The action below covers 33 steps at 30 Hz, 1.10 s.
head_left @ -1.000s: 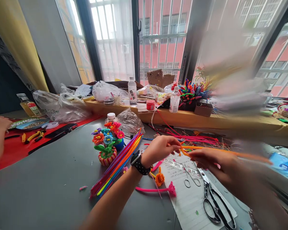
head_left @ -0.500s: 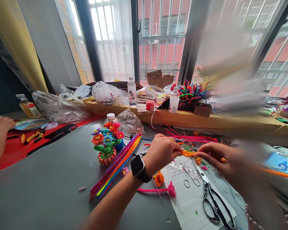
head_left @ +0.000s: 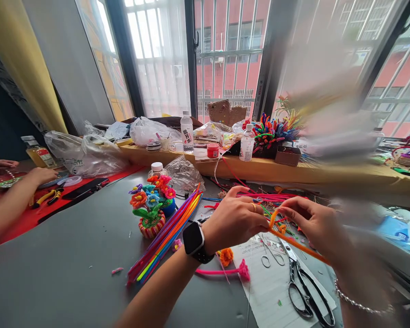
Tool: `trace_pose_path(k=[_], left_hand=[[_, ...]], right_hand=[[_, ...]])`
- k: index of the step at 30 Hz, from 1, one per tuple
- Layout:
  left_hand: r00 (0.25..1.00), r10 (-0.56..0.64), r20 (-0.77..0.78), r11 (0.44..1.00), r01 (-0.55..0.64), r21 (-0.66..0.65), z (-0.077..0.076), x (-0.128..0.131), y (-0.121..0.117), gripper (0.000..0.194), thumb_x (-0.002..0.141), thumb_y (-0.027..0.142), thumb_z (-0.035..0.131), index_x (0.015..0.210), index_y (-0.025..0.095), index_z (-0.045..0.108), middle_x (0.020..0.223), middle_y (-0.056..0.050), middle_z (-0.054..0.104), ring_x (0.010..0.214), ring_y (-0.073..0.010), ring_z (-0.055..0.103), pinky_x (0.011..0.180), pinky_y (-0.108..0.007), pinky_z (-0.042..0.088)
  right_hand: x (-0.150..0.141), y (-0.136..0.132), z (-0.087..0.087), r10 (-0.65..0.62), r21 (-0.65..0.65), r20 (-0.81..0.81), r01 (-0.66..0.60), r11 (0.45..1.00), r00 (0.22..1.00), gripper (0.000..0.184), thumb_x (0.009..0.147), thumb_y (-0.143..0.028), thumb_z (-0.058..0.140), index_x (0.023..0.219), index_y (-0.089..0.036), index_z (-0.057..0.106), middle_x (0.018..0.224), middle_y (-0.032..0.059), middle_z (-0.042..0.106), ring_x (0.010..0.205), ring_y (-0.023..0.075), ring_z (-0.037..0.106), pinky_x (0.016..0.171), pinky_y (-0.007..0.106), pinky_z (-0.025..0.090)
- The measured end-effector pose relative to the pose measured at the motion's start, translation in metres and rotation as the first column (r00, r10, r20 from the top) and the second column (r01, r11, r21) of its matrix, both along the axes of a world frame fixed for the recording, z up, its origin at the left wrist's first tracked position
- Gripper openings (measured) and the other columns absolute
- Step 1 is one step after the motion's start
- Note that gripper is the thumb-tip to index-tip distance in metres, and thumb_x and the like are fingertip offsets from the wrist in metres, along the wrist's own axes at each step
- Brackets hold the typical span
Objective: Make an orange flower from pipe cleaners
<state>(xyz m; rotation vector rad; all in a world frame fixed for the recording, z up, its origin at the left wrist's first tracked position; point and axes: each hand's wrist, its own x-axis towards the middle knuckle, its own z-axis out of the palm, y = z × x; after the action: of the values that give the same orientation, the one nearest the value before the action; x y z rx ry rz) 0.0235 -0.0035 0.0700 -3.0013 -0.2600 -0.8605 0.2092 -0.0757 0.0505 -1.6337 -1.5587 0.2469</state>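
My left hand (head_left: 237, 218), with a black watch on its wrist, pinches one end of an orange pipe cleaner (head_left: 295, 240) over the grey table. My right hand (head_left: 312, 223) grips the same pipe cleaner just to the right, where it curls into a small loop between the two hands. Its long tail runs down to the right past my right wrist. Under my hands lie a sheet of lined paper (head_left: 269, 287), large black scissors (head_left: 302, 284) and small scissors (head_left: 271, 255).
A bundle of coloured pipe cleaners (head_left: 166, 237) and a small pot of pipe-cleaner flowers (head_left: 152, 205) sit to the left. A pink flower stem (head_left: 225, 271) lies near the paper. Another person's hands (head_left: 37, 175) work at the far left over a red mat. The windowsill holds bottles and bags.
The orange pipe cleaner has been bent into a loop between my hands, and its tail has swung down to the right. The other person's hand has reached further onto the red mat.
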Motion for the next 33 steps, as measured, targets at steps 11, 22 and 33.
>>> trace_pose_path(k=[11,22,33], left_hand=[[0.92,0.174,0.351,0.936,-0.044,-0.348,-0.005,0.002,0.017,0.009,0.073,0.024,0.06,0.068,0.019,0.066,0.067,0.001,0.068,0.065,-0.0095,0.059,0.089,-0.029,0.036],[0.835,0.395,0.383,0.919,-0.36,-0.163,-0.017,0.007,0.019,0.016,0.08,0.025,0.05,0.081,0.023,0.066,0.072,0.002,0.067,0.067,-0.0097,0.058,0.1,-0.038,0.022],[0.975,0.154,0.159,0.907,-0.203,0.368,-0.019,0.008,0.021,0.025,0.084,0.014,0.042,0.076,0.022,0.065,0.068,0.006,0.065,0.06,-0.0081,0.052,0.105,-0.043,0.011]], right_hand=[[-0.003,0.026,-0.023,0.388,-0.156,-0.392,-0.476,0.865,0.834,0.03,0.075,-0.044,0.053,0.071,-0.015,0.054,0.053,-0.004,0.046,0.047,0.0074,0.043,0.044,0.021,0.034],[-0.017,0.024,-0.02,0.469,-0.18,-0.426,-0.58,0.794,0.774,0.031,0.08,-0.042,0.047,0.078,-0.013,0.057,0.054,-0.002,0.05,0.044,0.0059,0.044,0.041,0.019,0.032],[-0.017,-0.003,0.003,0.15,-0.047,-0.374,-0.18,0.983,0.915,0.039,0.075,-0.049,0.048,0.053,-0.017,0.049,0.039,-0.0048,0.038,0.036,0.0053,0.027,0.035,0.02,0.018]])
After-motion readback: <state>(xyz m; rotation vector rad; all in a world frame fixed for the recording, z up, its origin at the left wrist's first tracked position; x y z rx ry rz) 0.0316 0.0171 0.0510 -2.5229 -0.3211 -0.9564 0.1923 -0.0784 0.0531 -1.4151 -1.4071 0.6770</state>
